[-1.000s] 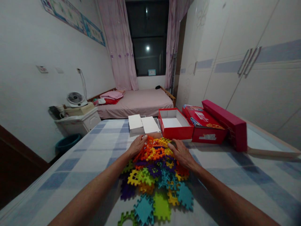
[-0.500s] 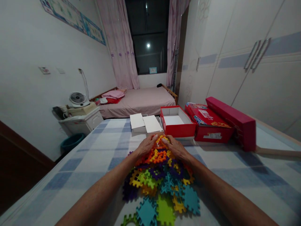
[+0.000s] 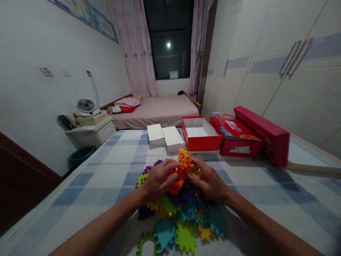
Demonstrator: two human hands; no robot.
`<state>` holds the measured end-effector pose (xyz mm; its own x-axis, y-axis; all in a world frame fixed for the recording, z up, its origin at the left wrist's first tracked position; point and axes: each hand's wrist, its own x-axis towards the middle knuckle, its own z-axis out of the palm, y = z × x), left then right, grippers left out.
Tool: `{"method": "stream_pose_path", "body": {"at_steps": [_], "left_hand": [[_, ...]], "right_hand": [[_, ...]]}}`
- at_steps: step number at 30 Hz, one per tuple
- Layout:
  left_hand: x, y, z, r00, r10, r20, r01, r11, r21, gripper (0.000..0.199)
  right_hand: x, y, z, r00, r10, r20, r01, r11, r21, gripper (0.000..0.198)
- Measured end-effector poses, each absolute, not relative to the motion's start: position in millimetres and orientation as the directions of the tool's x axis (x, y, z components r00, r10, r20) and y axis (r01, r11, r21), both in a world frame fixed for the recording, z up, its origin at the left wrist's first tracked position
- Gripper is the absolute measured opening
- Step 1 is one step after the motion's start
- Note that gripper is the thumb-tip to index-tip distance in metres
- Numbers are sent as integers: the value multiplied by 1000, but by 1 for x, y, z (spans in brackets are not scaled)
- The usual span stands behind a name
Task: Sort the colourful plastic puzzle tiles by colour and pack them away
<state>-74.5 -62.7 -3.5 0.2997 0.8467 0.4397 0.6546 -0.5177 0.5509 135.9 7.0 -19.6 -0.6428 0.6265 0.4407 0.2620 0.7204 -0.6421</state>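
Note:
My left hand [image 3: 160, 180] and my right hand [image 3: 210, 180] close in from both sides on a clump of orange toothed plastic building pieces [image 3: 182, 174], tipped with yellow at the top. The fingers of both hands are bent against the clump, partly hidden behind it. Beneath and around them spreads a heap of similar pieces in purple, lime, yellow and teal. Nearest to me lie a teal piece [image 3: 165, 234], a lime piece [image 3: 185, 236] and a green frame-shaped piece [image 3: 147, 245]. My palms and forearms cover parts of the heap.
Beyond the heap stand white cardboard boxes [image 3: 173, 137], an open red box [image 3: 202, 142], a red printed box [image 3: 241, 142] and a long dark-red box [image 3: 266, 133]. A checked cloth [image 3: 87, 185] covers the tabletop. Behind are a bed [image 3: 165, 108] and wardrobes.
Both hands have drawn back toward me and apart, with the orange clump now raised between them. The lime and purple pieces at the heap's far left have come into view.

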Motion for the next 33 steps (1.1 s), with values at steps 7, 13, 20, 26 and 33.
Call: {"method": "stream_pose_path", "body": {"at_steps": [7,13,20,26,33], "left_hand": [[-104,-125,-27,617,676,404,681,-715,158,78],[-116,-150,-34,671,703,237,705,-703,90,104],[-98,-115,-51,570,721,395,775,-631,34,80],[-107,-128,-39,644,692,327,705,-702,97,102],[-141,-161,-35,645,725,240,722,-682,116,111]], "right_hand": [[180,-31,-22,-786,430,445,315,897,-311,67],[189,-51,-47,-846,399,353,344,915,-210,96],[166,-34,-56,-744,492,451,468,867,-173,81],[178,-32,-39,-757,514,403,472,857,-205,87],[224,-29,-49,-469,710,525,677,671,-302,62]]}}
